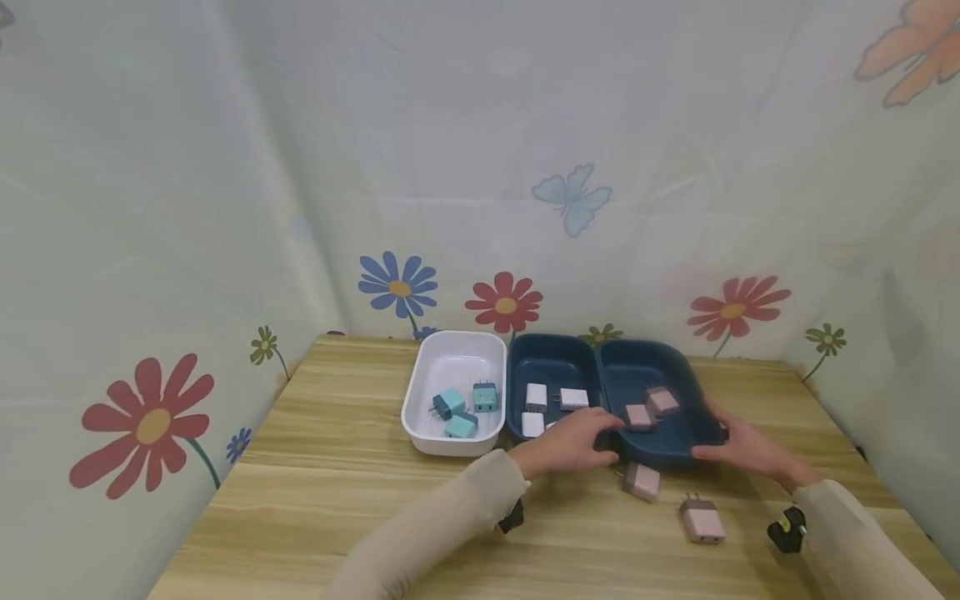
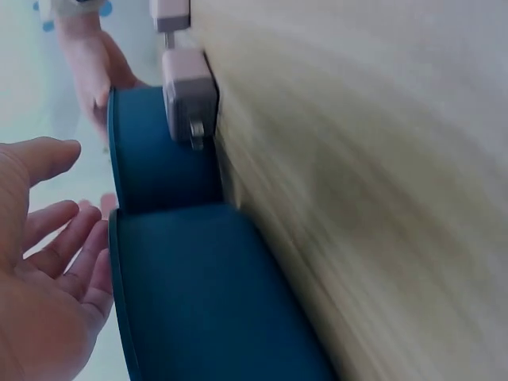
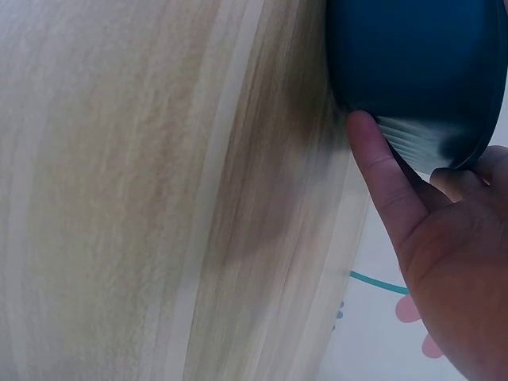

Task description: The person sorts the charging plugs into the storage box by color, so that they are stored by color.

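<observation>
My right hand grips the right end of the right-hand dark blue tray. Its thumb presses low on the wall in the right wrist view, with other fingers partly hidden behind the tray. Two pink plug chargers lie inside that tray. My left hand hovers by the front edges where the two blue trays meet, fingers loosely spread and holding nothing. In front of the trays on the table are two more pink chargers, one near the left fingertips and another closer to me.
The middle dark blue tray holds several white chargers, partly covered by my left hand. Left of it, a white tray contains three teal chargers. All stand toward the back of the wooden table, before a flowered curtain.
</observation>
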Demonstrator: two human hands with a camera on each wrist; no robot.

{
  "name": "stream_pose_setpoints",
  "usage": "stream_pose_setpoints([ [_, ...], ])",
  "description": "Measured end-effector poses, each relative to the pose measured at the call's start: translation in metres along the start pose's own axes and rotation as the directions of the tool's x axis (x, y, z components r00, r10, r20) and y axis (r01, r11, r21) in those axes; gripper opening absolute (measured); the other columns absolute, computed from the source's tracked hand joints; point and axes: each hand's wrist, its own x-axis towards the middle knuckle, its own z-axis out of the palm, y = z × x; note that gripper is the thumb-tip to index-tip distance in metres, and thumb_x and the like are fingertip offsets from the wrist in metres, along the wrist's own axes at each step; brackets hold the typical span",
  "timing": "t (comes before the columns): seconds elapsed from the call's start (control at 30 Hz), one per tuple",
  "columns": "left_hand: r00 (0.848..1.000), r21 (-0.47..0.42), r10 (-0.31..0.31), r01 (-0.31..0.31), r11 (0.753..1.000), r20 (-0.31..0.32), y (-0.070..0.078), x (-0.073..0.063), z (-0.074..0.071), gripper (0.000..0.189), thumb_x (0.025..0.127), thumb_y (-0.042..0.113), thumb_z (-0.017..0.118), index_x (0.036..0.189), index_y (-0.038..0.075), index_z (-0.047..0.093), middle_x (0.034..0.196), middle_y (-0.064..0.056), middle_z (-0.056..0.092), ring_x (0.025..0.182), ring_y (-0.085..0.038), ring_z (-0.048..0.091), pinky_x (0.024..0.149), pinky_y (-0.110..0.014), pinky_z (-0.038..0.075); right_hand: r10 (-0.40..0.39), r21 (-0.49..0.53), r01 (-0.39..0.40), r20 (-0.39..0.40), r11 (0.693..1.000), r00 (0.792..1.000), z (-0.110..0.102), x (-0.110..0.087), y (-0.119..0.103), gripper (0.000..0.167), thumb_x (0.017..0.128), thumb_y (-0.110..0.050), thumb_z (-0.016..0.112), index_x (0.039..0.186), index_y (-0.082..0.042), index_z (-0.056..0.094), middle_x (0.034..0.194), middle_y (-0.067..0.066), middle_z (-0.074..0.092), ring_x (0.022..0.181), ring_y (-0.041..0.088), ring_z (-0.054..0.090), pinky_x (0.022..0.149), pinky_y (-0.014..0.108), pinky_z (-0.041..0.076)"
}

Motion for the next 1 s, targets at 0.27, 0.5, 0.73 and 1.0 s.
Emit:
stream_pose_setpoints([
  [0.27, 0.997, 0.011, 0.075, -0.076, 0.997, 0.014, 0.017, -0.007, 0.008, 0.043, 0.088, 0.031, 0.067, 0.127, 0.015, 0.059, 0.123, 0.008, 0.059, 0.112, -0.001, 0.051, 0.094, -0.014, 0.037, 0.007, -0.004, -0.007, 0.004, 1.0, 1.0, 0.0, 0.0, -0.001, 0.102, 0.083, -0.039, 0.071, 0.15, 0.002, 0.005, 0.146, 0.038, 0.017, 0.128, 0.057, 0.023, 0.096, 0.068, 0.027],
  [0.5, 0.989, 0.029, 0.146, -0.147, 0.989, 0.036, 0.023, -0.008, 0.023, 0.041, 0.087, 0.031, 0.069, 0.124, 0.014, 0.062, 0.118, 0.007, 0.06, 0.102, 0.001, 0.054, 0.084, -0.008, 0.039, 0.013, -0.012, -0.013, 0.009, 1.0, 1.0, -0.001, -0.001, -0.005, 0.101, 0.083, -0.038, 0.071, 0.15, 0.002, 0.006, 0.145, 0.039, 0.018, 0.127, 0.057, 0.024, 0.095, 0.069, 0.028],
  [0.73, 0.988, 0.051, 0.135, -0.138, 0.989, 0.072, 0.022, -0.006, 0.04, 0.046, 0.086, 0.035, 0.069, 0.127, 0.018, 0.059, 0.12, 0.009, 0.057, 0.103, 0.004, 0.05, 0.089, -0.009, 0.037, 0.024, -0.012, -0.024, 0.013, 1.0, 1.0, -0.002, -0.002, -0.008, 0.102, 0.083, -0.04, 0.071, 0.15, 0.002, 0.006, 0.145, 0.039, 0.018, 0.127, 0.057, 0.025, 0.095, 0.069, 0.028],
  [1.0, 0.992, 0.046, 0.077, -0.082, 0.996, 0.095, 0.018, -0.002, 0.046, 0.044, 0.087, 0.035, 0.069, 0.127, 0.019, 0.059, 0.123, 0.01, 0.055, 0.106, 0.004, 0.05, 0.09, -0.01, 0.038, 0.033, -0.014, -0.032, 0.018, 0.999, 0.999, -0.003, -0.003, -0.01, 0.103, 0.083, -0.041, 0.071, 0.149, 0.003, 0.006, 0.145, 0.039, 0.018, 0.127, 0.057, 0.025, 0.095, 0.069, 0.028],
])
